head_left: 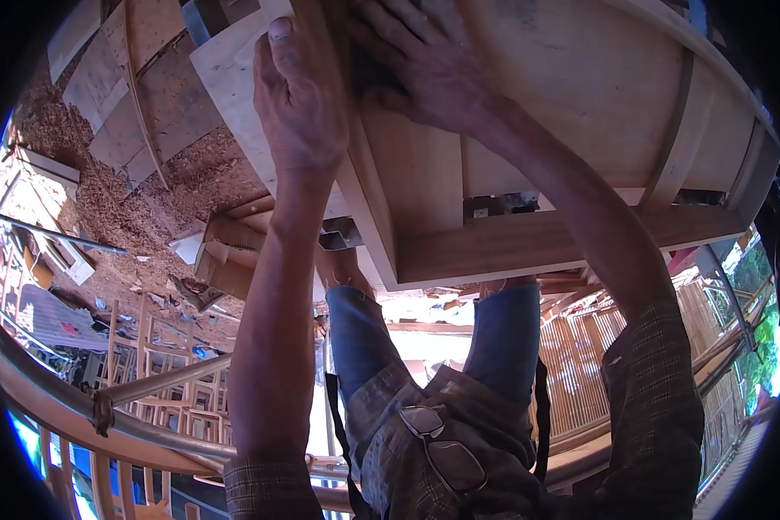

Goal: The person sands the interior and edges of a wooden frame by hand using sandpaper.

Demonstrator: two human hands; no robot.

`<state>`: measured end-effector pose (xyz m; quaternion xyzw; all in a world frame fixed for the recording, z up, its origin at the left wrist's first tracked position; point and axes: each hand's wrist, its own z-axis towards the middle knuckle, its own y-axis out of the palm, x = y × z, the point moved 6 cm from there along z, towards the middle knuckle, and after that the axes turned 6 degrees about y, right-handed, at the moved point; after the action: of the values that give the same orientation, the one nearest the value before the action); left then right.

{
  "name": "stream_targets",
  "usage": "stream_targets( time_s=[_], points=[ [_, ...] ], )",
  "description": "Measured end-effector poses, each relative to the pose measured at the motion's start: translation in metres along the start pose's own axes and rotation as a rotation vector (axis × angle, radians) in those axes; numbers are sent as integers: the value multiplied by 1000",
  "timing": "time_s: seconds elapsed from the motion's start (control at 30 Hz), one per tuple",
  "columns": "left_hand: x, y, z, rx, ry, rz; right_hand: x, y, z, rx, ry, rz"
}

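Observation:
A large wooden frame with a thin panel (572, 95) set in it fills the upper right, its near rail (494, 247) just above my knees. My left hand (299, 104) is closed around the frame's left side board (366, 186), thumb pointing away from me. Inside the frame, close to that board, my right hand (433, 69) lies with its fingers stretched out over a shadowed spot. Part of its fingertips is cut off by the top edge of the view. No tool shows in either hand.
Plywood offcuts (160, 95) lie on a floor covered in wood shavings (69, 139) at the left. A small wooden box (230, 251) stands beside the frame. Wooden chair or rack frames (152, 364) and a metal pipe (165, 381) are lower left; slatted wood (581, 364) is at right.

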<state>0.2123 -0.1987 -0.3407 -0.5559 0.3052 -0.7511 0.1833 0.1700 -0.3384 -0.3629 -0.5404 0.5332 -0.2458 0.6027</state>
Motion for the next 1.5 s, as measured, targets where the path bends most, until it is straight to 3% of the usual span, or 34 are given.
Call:
stream_targets(
  time_s=[0.03,0.07,0.1,0.13,0.2,0.33,0.43,0.57,0.67,0.73,0.83,0.9,0.97,1.07,1.13,1.2,1.23,1.3,1.37,1.47,1.5],
  points=[
    [2,-2,3,47,-142,-126,-2,-2,6,38,36,26],
    [4,-2,5,103,-284,-256,-12,8,-12,-74,15,-1],
    [21,-3,13,85,-551,-422,-21,22,-45,-194,-5,-31],
    [16,-3,11,96,-558,-425,-18,30,-65,-200,-15,-37],
    [7,0,6,91,-471,-350,-20,40,-94,-223,-205,0],
    [7,0,6,97,-419,-294,-3,9,-3,-129,-153,-31],
    [11,-5,9,53,-475,-275,-2,-1,13,92,-20,37],
    [14,-3,5,93,-501,-324,-39,42,-115,-334,-222,-122],
    [9,0,12,128,-468,-342,-22,38,-84,-237,-180,36],
    [8,-1,3,129,-469,-345,-8,0,-9,-38,-54,-11],
    [15,-5,10,59,-381,-294,-4,-4,14,40,45,-64],
    [15,-2,10,66,-552,-446,-23,23,-47,-184,-36,-40],
    [22,-4,8,75,-558,-393,-44,50,-131,-450,-248,-159],
    [16,-10,14,79,-506,-290,-28,54,-126,-364,-292,-48],
    [12,-11,4,40,-506,-263,-17,22,-53,-208,-176,-91],
    [14,-7,8,-6,-347,-749,-23,29,-62,-239,-145,-106],
    [20,-5,7,109,-404,-552,-30,33,-70,-266,-111,-117],
    [15,-7,10,133,-381,-472,-35,39,-66,-277,-77,-170],
    [21,-8,6,132,-388,-411,-51,56,-138,-560,-292,-132],
    [18,-3,7,140,-398,-484,-33,54,-117,-374,-381,-184],
    [4,1,-1,154,-275,-300,-29,42,-92,-303,-302,-168]
  ],
)
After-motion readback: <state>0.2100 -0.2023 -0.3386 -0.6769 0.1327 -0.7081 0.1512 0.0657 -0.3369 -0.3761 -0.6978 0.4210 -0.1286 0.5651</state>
